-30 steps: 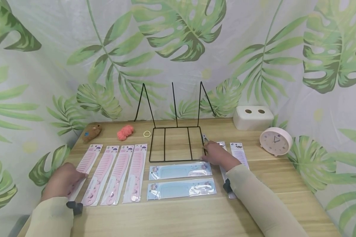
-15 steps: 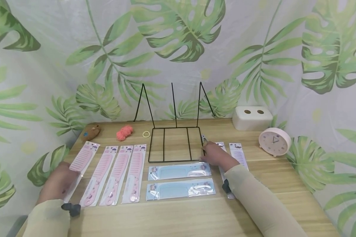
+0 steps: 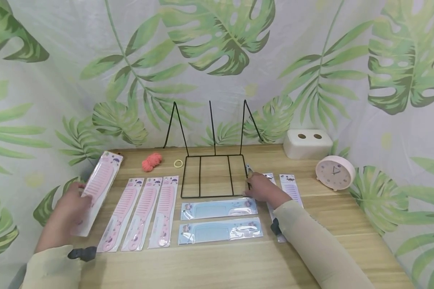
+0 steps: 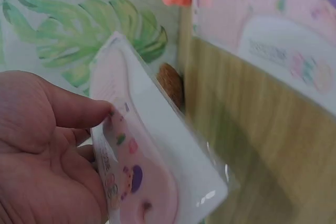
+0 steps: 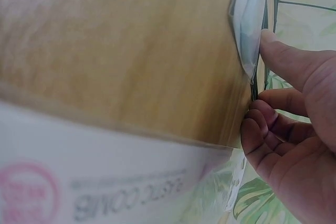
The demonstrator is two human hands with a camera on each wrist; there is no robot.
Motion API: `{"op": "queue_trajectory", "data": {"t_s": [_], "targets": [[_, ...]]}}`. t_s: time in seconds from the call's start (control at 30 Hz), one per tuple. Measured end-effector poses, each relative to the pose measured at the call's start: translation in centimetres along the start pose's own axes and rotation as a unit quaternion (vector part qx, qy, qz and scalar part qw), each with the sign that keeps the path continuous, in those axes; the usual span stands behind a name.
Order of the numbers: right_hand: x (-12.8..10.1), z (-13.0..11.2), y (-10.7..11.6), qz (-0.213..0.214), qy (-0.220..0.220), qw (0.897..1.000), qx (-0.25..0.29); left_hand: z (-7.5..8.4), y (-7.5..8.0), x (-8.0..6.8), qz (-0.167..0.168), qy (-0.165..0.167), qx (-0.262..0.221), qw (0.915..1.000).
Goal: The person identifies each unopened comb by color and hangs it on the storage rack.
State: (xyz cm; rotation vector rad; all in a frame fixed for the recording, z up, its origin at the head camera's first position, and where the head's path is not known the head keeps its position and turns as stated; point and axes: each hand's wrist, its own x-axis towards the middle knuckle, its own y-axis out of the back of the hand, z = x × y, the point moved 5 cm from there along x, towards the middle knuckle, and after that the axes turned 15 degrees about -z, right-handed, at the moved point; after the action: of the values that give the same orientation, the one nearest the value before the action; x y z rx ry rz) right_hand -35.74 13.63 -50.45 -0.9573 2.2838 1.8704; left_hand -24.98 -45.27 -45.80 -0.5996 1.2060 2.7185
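Observation:
My left hand [image 3: 69, 206] pinches a packaged pink comb [image 3: 101, 176] and holds it tilted above the table's left side. Up close in the left wrist view, the thumb lies on the clear wrapper over the comb's handle. Three more packaged pink combs [image 3: 145, 212] lie side by side to its right. At the centre stands a black wire rack [image 3: 200, 176]. My right hand [image 3: 264, 188] grips the near right corner of that rack; its fingers curl at the wire in the right wrist view. Two packaged blue combs [image 3: 220, 230] lie in front of the rack.
Two packaged purple combs [image 3: 290, 188] lie to the right, one partly under my right forearm. Toward the back are coral yarn [image 3: 152, 161], a yellow ring [image 3: 178, 163], a white box [image 3: 307, 144] and a pink clock [image 3: 335, 172]. A brown fuzzy object [image 4: 170, 85] is mostly hidden behind the raised comb.
My left hand has lifted the leftmost pink comb off the table, raising and tilting it toward the back. The right hand has stayed at the rack's corner.

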Motion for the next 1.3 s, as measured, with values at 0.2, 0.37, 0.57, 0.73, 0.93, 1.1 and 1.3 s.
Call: {"op": "queue_trajectory", "data": {"t_s": [0.2, 0.37, 0.57, 0.73, 0.93, 1.1, 1.3], "targets": [[0.0, -0.1, 0.0, 0.007, 0.006, 1.000, 0.003, 3.6, -0.6, -0.5, 0.047, -0.102, -0.041, 0.9928], [0.0, -0.1, 0.1, 0.009, 0.003, 1.000, 0.001, 6.3, -1.8, -0.9, 0.061, -0.234, -0.155, 0.9579], [0.0, 0.0, 0.2, 0.003, -0.005, 1.000, -0.001, 9.6, -3.9, -1.3, -0.029, -0.415, -0.359, 0.8356], [0.2, 0.1, 0.2, -0.002, -0.005, 1.000, 0.003, 11.8, -4.8, -1.6, -0.076, -0.487, -0.379, 0.7835], [0.3, 0.2, 0.3, -0.004, 0.000, 1.000, -0.001, 13.1, -5.6, -2.2, -0.114, -0.496, -0.323, 0.7981], [0.2, 0.1, 0.4, -0.005, 0.001, 1.000, -0.003, 13.4, -6.5, -2.7, -0.115, -0.468, -0.217, 0.8490], [0.4, 0.1, 0.4, -0.006, -0.003, 1.000, 0.005, 13.2, -7.0, -2.6, -0.118, -0.431, -0.175, 0.8776]]}}
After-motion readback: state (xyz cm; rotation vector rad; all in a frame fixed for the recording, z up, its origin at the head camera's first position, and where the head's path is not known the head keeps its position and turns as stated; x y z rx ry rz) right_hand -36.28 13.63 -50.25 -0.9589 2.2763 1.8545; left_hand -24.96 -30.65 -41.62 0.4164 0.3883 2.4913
